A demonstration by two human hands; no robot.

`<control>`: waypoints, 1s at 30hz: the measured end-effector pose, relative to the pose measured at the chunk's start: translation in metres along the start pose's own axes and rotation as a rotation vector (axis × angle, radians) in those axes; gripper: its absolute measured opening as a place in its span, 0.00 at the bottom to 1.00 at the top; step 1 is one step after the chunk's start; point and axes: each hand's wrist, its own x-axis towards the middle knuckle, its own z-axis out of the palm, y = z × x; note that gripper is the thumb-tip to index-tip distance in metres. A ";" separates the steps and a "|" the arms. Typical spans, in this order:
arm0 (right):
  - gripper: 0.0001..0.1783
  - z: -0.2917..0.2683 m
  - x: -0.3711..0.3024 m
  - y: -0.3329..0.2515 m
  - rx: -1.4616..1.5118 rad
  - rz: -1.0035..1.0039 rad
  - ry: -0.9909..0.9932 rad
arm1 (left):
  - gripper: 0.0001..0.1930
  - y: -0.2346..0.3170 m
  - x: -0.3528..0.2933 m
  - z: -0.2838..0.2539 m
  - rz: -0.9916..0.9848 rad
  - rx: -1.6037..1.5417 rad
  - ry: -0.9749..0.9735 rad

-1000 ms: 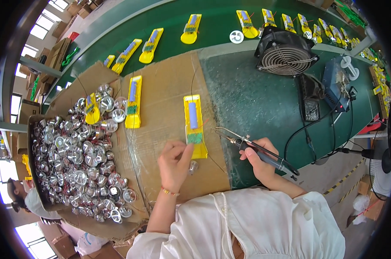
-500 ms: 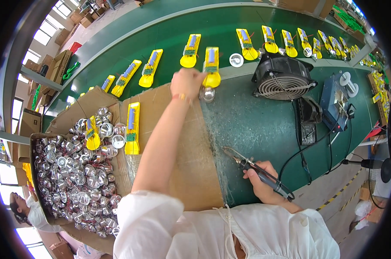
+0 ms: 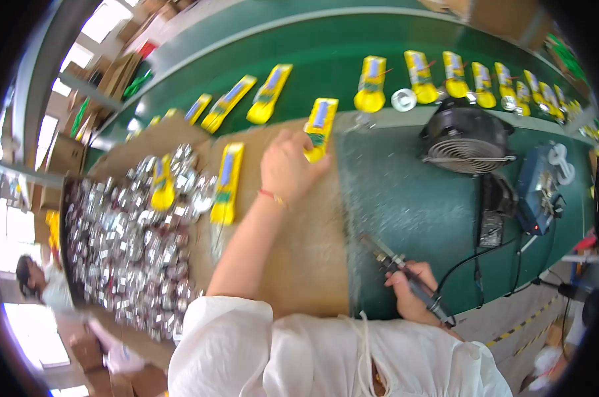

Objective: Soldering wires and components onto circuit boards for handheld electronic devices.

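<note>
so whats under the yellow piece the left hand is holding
The yellow piece lies over the far edge of the brown cardboard sheet. The left hand covers its near end, so what lies beneath there is hidden.

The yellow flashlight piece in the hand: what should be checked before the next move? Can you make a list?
1. Left hand has hold of the yellow piece: ok, fingers on its lower end.
2. Piece lies fully on the green belt: not ok, it sits at the edge.
3. Right hand holds the soldering iron: ok.
4. Iron tip points away from the left arm: cannot tell, blurred.
5. Fan stands apart from the hands: ok.
</note>
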 end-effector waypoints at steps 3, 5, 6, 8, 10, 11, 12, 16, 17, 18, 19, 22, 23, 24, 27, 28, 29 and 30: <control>0.09 -0.001 -0.011 -0.011 0.061 0.075 0.024 | 0.20 0.008 -0.094 -0.027 0.003 -0.085 0.112; 0.09 0.000 -0.006 -0.015 0.036 0.030 0.007 | 0.24 0.012 -0.138 -0.040 -0.041 -0.009 0.063; 0.08 0.003 -0.006 -0.011 0.037 -0.004 0.007 | 0.26 0.010 -0.158 -0.047 -0.031 -0.027 0.072; 0.08 0.006 -0.003 -0.009 0.001 -0.082 0.043 | 0.27 -0.001 -0.180 -0.058 -0.106 -0.060 0.187; 0.08 0.005 0.000 -0.002 0.034 -0.090 0.079 | 0.24 -0.032 -0.184 -0.064 -0.260 0.002 0.312; 0.07 0.003 0.001 0.000 0.017 -0.109 0.111 | 0.21 -0.049 -0.179 -0.070 -0.347 0.084 0.336; 0.07 0.004 0.001 -0.002 0.010 -0.100 0.126 | 0.19 -0.079 -0.177 -0.073 -0.386 0.181 0.341; 0.07 0.010 0.001 -0.004 0.020 -0.150 0.120 | 0.16 -0.118 -0.165 -0.098 -0.662 0.608 0.132; 0.07 0.010 -0.001 -0.006 0.015 -0.165 0.116 | 0.16 -0.122 -0.160 -0.095 -0.671 0.695 0.098; 0.07 0.011 -0.005 -0.008 0.022 -0.137 0.124 | 0.14 -0.131 -0.163 -0.088 -0.628 0.746 0.166; 0.07 0.009 -0.007 -0.004 0.017 -0.099 0.173 | 0.13 -0.137 -0.158 -0.077 -0.593 0.640 0.143; 0.06 0.008 -0.007 0.001 0.038 -0.108 0.153 | 0.12 -0.120 -0.164 -0.069 -0.500 0.279 0.036; 0.06 0.008 -0.006 0.003 0.044 -0.130 0.137 | 0.14 -0.102 -0.165 -0.076 -0.516 0.259 -0.002; 0.05 0.010 -0.006 0.004 0.034 -0.138 0.117 | 0.15 -0.088 -0.168 -0.081 -0.577 0.226 -0.003; 0.05 0.014 -0.007 0.000 0.115 -0.083 0.094 | 0.15 -0.080 -0.178 -0.086 -0.494 0.168 0.128; 0.05 0.012 -0.006 0.002 0.076 -0.107 0.094 | 0.12 -0.086 -0.180 -0.082 -0.391 0.116 0.245; 0.05 0.012 -0.006 0.004 0.072 -0.114 0.094 | 0.06 -0.086 -0.181 -0.083 -0.293 0.137 0.332; 0.06 0.012 -0.005 0.003 0.069 -0.119 0.093 | 0.11 -0.097 -0.184 -0.087 -0.317 0.169 0.247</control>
